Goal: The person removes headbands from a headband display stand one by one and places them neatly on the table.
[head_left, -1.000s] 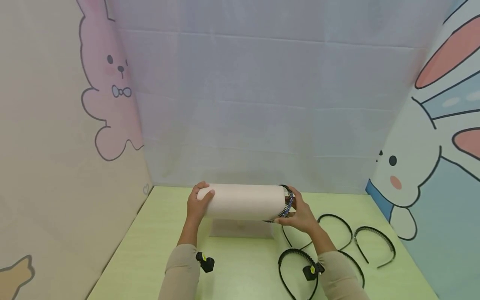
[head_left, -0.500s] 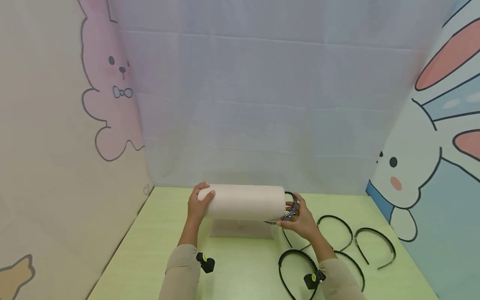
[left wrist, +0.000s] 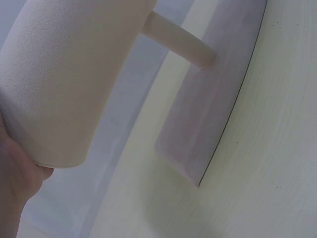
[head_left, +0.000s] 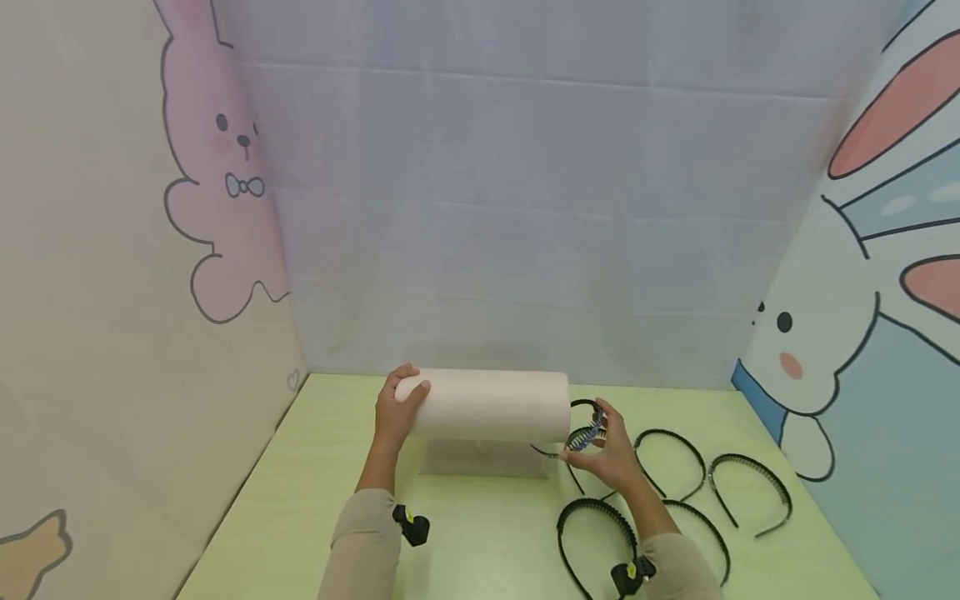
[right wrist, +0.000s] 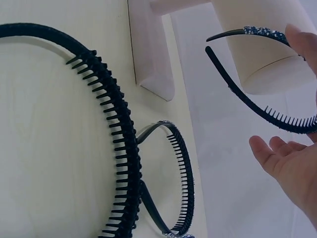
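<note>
A pale padded cylinder [head_left: 491, 406] lies level on a short post [left wrist: 181, 40] over a flat base [head_left: 483, 458], together a headband display stand. My left hand [head_left: 397, 408] grips the cylinder's left end, thumb on the near side and fingers over the top. Just off the right end, my right hand [head_left: 617, 454] holds a black toothed headband with blue glitter [right wrist: 265, 32] between thumb and fingers. In the right wrist view its two tips point toward the cylinder, and the teeth face inward.
On the light green table [head_left: 315, 500] to the right lie several more black headbands, among them one at the front [head_left: 596, 502] and one at the far right [head_left: 783, 492]. A pale cloth wall [head_left: 465, 208] rises behind the table, with rabbit-printed panels at both sides.
My right hand has drawn the blue headband off the cylinder's right end, moving right and slightly down. The left hand stays put on the cylinder.
</note>
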Motion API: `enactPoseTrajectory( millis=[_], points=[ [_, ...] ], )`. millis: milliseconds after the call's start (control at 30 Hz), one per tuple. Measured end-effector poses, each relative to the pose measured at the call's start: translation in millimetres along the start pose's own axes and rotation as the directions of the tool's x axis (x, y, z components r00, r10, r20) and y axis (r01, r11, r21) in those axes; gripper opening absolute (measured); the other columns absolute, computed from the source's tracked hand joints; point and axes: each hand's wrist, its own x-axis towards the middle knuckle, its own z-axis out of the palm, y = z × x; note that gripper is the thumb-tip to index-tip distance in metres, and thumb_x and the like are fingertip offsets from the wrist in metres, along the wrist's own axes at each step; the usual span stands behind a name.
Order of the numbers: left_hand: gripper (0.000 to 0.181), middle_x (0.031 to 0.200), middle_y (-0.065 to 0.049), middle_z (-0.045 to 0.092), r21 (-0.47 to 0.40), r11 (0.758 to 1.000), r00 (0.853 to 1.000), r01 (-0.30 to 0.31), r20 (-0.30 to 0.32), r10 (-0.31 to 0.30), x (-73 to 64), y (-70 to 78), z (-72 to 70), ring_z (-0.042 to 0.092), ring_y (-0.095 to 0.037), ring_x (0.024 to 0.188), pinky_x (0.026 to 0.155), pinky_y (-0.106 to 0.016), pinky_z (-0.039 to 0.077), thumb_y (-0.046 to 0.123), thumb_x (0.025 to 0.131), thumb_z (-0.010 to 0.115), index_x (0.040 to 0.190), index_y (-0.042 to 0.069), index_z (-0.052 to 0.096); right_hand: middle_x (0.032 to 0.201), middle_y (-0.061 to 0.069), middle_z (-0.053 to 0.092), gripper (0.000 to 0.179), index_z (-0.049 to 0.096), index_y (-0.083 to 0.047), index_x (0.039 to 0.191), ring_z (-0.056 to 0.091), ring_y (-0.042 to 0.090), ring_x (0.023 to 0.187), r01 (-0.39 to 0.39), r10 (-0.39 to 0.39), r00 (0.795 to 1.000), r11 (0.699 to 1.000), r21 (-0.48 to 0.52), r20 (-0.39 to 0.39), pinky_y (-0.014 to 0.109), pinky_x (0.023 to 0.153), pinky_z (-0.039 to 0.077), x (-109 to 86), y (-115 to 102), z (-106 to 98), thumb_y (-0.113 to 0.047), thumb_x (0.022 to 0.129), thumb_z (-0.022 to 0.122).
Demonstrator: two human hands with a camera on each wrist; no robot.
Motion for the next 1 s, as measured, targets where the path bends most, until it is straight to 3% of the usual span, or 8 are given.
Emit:
enactPoseTrajectory(
  millis=[133,233,433,567,800,1000],
  points=[
    [0.032,0.14,-0.012,0.042,-0.013,1.0,1.0,-0.004,0.004,0.004,2.7,-2.7,-1.6,0.037,-0.035,0.126,0.089,-0.053,0.039,0.017,0.084,0.067,0.112,0.004,0.058,0.143,0.031,0.018,0.11,0.004,-0.004,0.146,0.021,0.045,0.131,0.014,-0.013,1.0,0.999,0.042,-0.014,0.055,0.099,0.029,-7.4,-6.3,-1.6,-0.017,0.07,0.082],
    [0.032,0.14,-0.01,0.043,-0.048,0.999,1.0,-0.002,0.009,0.002,9.3,-13.8,-2.6,0.038,-0.033,0.125,0.088,-0.052,0.04,0.019,0.083,0.069,0.111,0.006,0.059,0.143,0.034,0.018,0.106,0.005,0.001,0.144,0.018,0.044,0.132,0.049,-0.047,0.998,0.996,0.07,-0.036,0.055,0.102,0.024,-16.1,-18.2,-2.2,-0.012,0.071,0.081],
    [0.033,0.139,-0.003,0.044,-0.048,0.999,1.0,-0.024,0.002,0.024,20.6,-38.7,-0.9,0.041,-0.029,0.123,0.085,-0.048,0.041,0.026,0.082,0.07,0.11,0.012,0.06,0.143,0.031,0.02,0.095,0.015,0.003,0.141,0.019,0.045,0.132,0.078,-0.076,0.994,0.997,0.024,-0.08,0.054,0.101,0.025,-34.6,-30.8,1.1,-0.009,0.072,0.079],
    [0.034,0.139,-0.003,0.044,-0.049,0.999,1.0,-0.023,-0.004,0.023,20.3,-42.9,-0.6,0.041,-0.029,0.123,0.085,-0.05,0.041,0.028,0.082,0.071,0.111,0.013,0.06,0.144,0.03,0.018,0.096,0.014,0.005,0.142,0.016,0.046,0.132,0.076,-0.071,0.992,0.996,0.044,-0.106,0.053,0.102,0.025,-43.5,-26.0,5.6,-0.009,0.073,0.078],
    [0.035,0.139,-0.002,0.044,-0.046,0.999,1.0,0.003,0.011,-0.003,18.8,-34.9,-1.4,0.038,-0.03,0.125,0.087,-0.049,0.04,0.027,0.082,0.071,0.112,0.012,0.06,0.15,0.02,0.011,0.097,0.009,-0.009,0.148,0.013,0.039,0.135,0.059,-0.031,0.982,0.988,0.143,-0.187,0.053,0.104,0.022,-48.4,11.9,19.1,-0.016,0.077,0.075],
    [0.032,0.137,0.001,0.046,-0.032,0.999,1.0,-0.013,-0.016,0.013,20.5,-39.7,0.5,0.04,-0.028,0.124,0.087,-0.05,0.04,0.027,0.081,0.07,0.109,0.015,0.06,0.149,0.021,0.003,0.093,0.005,-0.012,0.149,0.012,0.042,0.134,0.088,-0.048,0.973,0.981,0.173,-0.225,0.058,0.101,0.022,-58.6,12.3,27.7,-0.013,0.08,0.068]
  ],
)
